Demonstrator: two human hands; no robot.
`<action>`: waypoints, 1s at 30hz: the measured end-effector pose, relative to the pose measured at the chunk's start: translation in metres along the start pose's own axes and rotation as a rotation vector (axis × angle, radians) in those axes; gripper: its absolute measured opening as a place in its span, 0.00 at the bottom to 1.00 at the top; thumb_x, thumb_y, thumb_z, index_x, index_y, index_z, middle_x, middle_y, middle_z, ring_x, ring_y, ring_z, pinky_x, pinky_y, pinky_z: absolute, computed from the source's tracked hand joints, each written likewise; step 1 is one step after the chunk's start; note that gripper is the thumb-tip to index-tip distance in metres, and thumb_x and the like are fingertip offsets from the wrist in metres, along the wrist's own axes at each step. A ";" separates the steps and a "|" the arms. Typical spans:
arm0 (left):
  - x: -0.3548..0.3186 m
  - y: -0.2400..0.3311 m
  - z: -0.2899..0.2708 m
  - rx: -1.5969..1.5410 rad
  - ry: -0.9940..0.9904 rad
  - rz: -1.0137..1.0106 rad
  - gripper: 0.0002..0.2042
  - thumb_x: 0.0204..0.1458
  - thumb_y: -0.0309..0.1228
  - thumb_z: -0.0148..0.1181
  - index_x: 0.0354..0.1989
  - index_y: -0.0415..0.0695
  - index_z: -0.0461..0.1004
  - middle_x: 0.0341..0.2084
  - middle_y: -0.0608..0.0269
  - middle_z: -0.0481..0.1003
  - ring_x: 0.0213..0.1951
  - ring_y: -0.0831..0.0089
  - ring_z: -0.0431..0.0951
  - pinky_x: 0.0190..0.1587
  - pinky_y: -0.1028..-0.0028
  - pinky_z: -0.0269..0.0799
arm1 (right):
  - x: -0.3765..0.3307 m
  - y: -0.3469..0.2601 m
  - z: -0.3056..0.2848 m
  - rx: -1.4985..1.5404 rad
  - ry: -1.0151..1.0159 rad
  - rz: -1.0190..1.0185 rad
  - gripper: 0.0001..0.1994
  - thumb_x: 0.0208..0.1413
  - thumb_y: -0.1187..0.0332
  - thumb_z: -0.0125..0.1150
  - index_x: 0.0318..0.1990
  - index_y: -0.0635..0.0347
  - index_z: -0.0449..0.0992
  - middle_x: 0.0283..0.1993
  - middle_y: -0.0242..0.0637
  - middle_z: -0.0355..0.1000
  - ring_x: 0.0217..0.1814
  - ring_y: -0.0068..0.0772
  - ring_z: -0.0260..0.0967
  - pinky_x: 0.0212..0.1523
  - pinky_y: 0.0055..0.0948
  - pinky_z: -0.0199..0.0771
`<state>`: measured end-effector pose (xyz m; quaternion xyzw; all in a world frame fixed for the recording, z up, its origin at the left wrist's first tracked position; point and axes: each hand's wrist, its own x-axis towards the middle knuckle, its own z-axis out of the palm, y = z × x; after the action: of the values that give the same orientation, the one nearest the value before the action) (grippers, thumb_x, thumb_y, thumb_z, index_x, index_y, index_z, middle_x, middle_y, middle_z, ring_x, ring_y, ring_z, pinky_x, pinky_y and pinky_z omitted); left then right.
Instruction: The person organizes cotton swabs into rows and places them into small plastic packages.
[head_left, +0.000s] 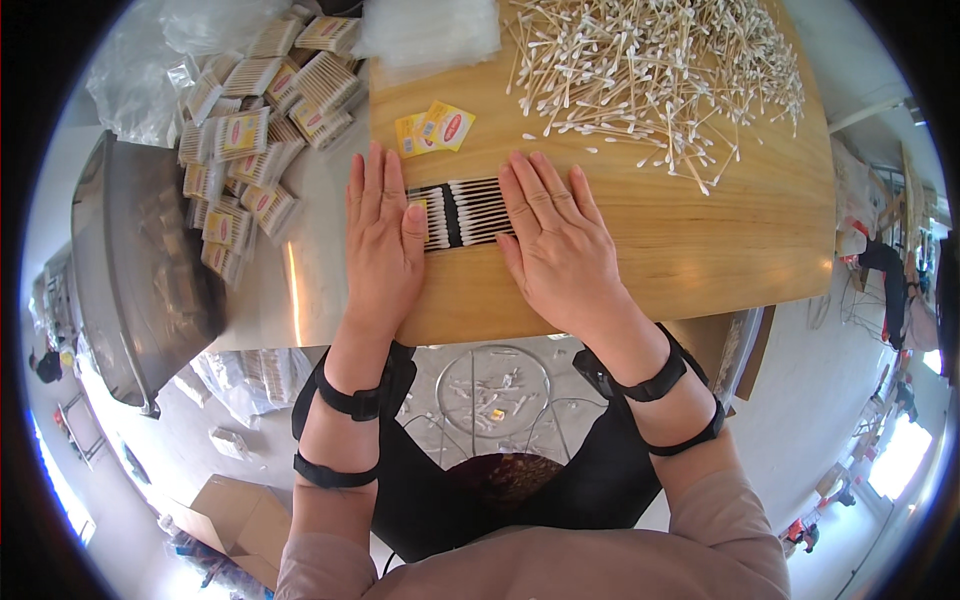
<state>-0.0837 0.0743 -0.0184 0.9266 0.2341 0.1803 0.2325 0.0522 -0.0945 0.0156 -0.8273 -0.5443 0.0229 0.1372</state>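
Cotton swabs point(482, 208) lie side by side in flat rows on the wooden table point(640, 270), with a dark gap or strip point(452, 214) between two rows of white tips. My left hand point(384, 245) is at the left end of the rows, fingers stretched out and thumb at their edge. A bit of yellow shows beside that thumb. My right hand point(562, 245) lies flat at the right end, its fingers over the swabs and hiding that end. Neither hand's fingers are curled round anything. Just beyond my left hand are yellow-and-white printed cards point(447, 126).
A large heap of loose cotton swabs point(650, 70) covers the far right of the table. Several packed swab bundles point(240, 135) are piled at the far left, near clear plastic bags point(428, 30). A grey plastic bin point(130, 270) stands left; an open cardboard box point(235, 525) sits below.
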 end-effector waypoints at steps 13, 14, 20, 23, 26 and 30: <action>0.000 0.003 -0.016 0.038 -0.008 -0.050 0.27 0.70 0.44 0.34 0.70 0.38 0.58 0.71 0.49 0.56 0.73 0.50 0.52 0.72 0.52 0.44 | 0.003 0.000 -0.006 -0.052 0.017 0.012 0.29 0.58 0.60 0.58 0.66 0.65 0.66 0.73 0.42 0.58 0.78 0.42 0.49 0.75 0.48 0.47; 0.001 0.002 -0.020 -0.093 0.013 -0.076 0.28 0.71 0.45 0.31 0.70 0.37 0.58 0.70 0.49 0.57 0.73 0.52 0.53 0.73 0.54 0.44 | 0.004 -0.003 -0.008 -0.054 0.019 0.017 0.30 0.58 0.60 0.59 0.65 0.65 0.67 0.73 0.43 0.58 0.78 0.42 0.47 0.75 0.49 0.46; 0.007 0.000 -0.024 -0.854 0.174 -0.197 0.34 0.70 0.51 0.25 0.69 0.32 0.56 0.70 0.45 0.56 0.74 0.55 0.50 0.74 0.60 0.39 | 0.013 -0.035 -0.002 0.004 0.000 -0.080 0.36 0.53 0.54 0.63 0.65 0.70 0.66 0.74 0.47 0.55 0.80 0.46 0.43 0.76 0.56 0.38; 0.009 -0.004 -0.024 -1.049 0.210 -0.219 0.36 0.70 0.53 0.23 0.70 0.32 0.54 0.71 0.44 0.55 0.74 0.56 0.49 0.75 0.62 0.38 | 0.019 -0.043 0.004 -0.015 -0.014 -0.086 0.37 0.52 0.51 0.64 0.64 0.72 0.67 0.74 0.47 0.55 0.80 0.45 0.42 0.76 0.59 0.35; 0.011 -0.005 -0.022 -1.112 0.208 -0.205 0.37 0.69 0.56 0.22 0.70 0.32 0.53 0.71 0.43 0.54 0.74 0.56 0.49 0.75 0.62 0.38 | 0.022 -0.049 0.006 -0.086 -0.029 -0.093 0.37 0.53 0.46 0.60 0.62 0.69 0.71 0.74 0.45 0.57 0.80 0.43 0.42 0.75 0.61 0.34; 0.012 0.006 -0.018 -1.213 0.183 -0.245 0.39 0.68 0.58 0.22 0.71 0.34 0.51 0.71 0.44 0.53 0.74 0.56 0.49 0.75 0.61 0.38 | 0.023 -0.052 0.008 -0.119 -0.043 -0.097 0.37 0.54 0.44 0.59 0.61 0.69 0.72 0.74 0.46 0.56 0.80 0.43 0.41 0.76 0.60 0.32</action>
<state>-0.0798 0.0825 0.0027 0.5770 0.2138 0.3316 0.7151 0.0136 -0.0532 0.0235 -0.8059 -0.5871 0.0018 0.0769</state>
